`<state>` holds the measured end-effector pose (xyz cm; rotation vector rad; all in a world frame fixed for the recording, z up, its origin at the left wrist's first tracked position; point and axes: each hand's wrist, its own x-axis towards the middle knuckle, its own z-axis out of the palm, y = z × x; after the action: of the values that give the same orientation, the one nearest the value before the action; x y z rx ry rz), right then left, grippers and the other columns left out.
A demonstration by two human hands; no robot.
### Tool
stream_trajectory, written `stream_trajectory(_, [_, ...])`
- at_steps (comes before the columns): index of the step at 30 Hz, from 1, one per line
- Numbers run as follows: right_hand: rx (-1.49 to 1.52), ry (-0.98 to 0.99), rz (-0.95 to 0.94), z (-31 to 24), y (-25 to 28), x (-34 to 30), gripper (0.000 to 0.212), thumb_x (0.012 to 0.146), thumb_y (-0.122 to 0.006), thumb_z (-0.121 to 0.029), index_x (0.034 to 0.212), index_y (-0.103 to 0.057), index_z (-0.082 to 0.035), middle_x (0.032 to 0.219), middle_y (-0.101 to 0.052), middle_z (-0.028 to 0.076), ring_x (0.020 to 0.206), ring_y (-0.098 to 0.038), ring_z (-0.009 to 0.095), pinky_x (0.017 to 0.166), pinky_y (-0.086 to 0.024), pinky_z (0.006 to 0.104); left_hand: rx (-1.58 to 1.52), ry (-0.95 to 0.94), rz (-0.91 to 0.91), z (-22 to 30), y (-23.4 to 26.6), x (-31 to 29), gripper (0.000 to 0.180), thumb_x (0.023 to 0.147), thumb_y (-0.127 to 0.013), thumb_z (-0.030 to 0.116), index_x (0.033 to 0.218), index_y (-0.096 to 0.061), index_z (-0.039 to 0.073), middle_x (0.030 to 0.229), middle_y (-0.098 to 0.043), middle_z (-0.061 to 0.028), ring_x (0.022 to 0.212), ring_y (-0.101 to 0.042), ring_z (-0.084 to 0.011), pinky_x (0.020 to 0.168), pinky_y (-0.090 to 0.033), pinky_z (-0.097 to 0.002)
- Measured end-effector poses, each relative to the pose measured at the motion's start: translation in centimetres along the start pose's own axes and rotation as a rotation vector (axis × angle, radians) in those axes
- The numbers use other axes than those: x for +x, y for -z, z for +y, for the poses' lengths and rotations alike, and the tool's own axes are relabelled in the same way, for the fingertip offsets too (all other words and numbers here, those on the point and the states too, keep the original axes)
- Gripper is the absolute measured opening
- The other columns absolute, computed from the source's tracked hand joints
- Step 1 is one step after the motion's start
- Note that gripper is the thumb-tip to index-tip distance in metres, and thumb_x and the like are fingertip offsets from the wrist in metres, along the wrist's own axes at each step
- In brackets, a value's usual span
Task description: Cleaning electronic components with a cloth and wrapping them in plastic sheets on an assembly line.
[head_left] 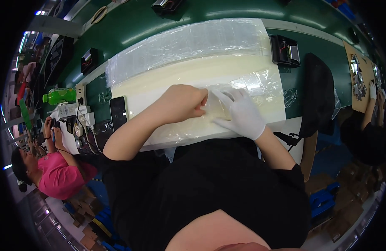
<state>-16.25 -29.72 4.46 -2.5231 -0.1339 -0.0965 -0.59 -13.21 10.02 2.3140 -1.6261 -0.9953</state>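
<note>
In front of me lies a wide, pale cream-white stack of sheets (159, 134), with shiny clear plastic film (193, 44) over its far part and more crinkled film (253, 83) on its right side. My left hand (184, 104), bare, is curled over the middle of the stack. Its fingers are bent beside a thin, see-through piece of plastic; whatever they grip is hidden. Close by on the right, my right hand (243, 115) wears a white glove. It rests on the film with thumb and fingers spread, the fingertips next to the see-through plastic between both hands.
A phone (118, 112) lies at the stack's left edge. Farther left are a green bottle (60, 96) and a power strip (81, 96). Black boxes with wiring, one a black box (285, 51), sit on the green bench. A dark draped thing (318, 96) stands right. People work on both sides.
</note>
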Motion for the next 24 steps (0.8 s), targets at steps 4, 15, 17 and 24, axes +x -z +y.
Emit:
stream_trajectory(4, [-0.033,-0.029,0.103,-0.3,-0.4,0.5,0.054,0.083,-0.07,-0.027,0.131,-0.057,-0.006,0.119,-0.058,0.012,0.104,-0.054,0.03,0.094,-0.043,0.0385,0.019,0.034,0.142,-0.4,-0.5,0.1,0.023,0.081,-0.074,0.022,0.085,-0.058,0.007,0.069,-0.062,-0.004,0.067,-0.059,-0.0244,0.066,-0.046,-0.0337])
stream_trajectory(15, [0.224,0.053,0.24,1.9,-0.1,-0.1,0.03,0.091,-0.059,-0.012,0.119,-0.068,-0.006,0.111,-0.067,0.01,0.086,-0.059,0.025,0.081,-0.047,0.0298,-0.13,-0.059,0.349,-2.4,-3.0,0.4,0.029,0.078,-0.077,0.025,0.086,-0.055,0.008,0.077,-0.059,-0.0044,0.073,-0.056,-0.0225,0.073,-0.044,-0.032])
stream_trajectory(17, [0.227,0.054,0.272,2.5,0.5,-1.2,0.031,0.093,-0.058,-0.014,0.121,-0.065,-0.004,0.112,-0.067,0.013,0.081,-0.059,0.024,0.076,-0.048,0.0285,-0.072,-0.02,0.366,-2.8,-2.9,0.4,0.031,0.079,-0.076,0.029,0.09,-0.054,0.009,0.081,-0.06,-0.0046,0.076,-0.057,-0.0224,0.077,-0.044,-0.0325])
stream_trajectory(24, [1.06,-0.471,1.032,2.7,7.9,-2.9,0.021,0.094,-0.055,-0.005,0.112,-0.061,0.004,0.103,-0.067,0.019,0.069,-0.06,0.015,0.06,-0.048,0.0214,0.034,0.112,0.033,-1.0,2.7,-0.2,0.03,0.083,-0.074,0.032,0.089,-0.061,0.005,0.078,-0.064,-0.0058,0.073,-0.059,-0.0245,0.073,-0.046,-0.0321])
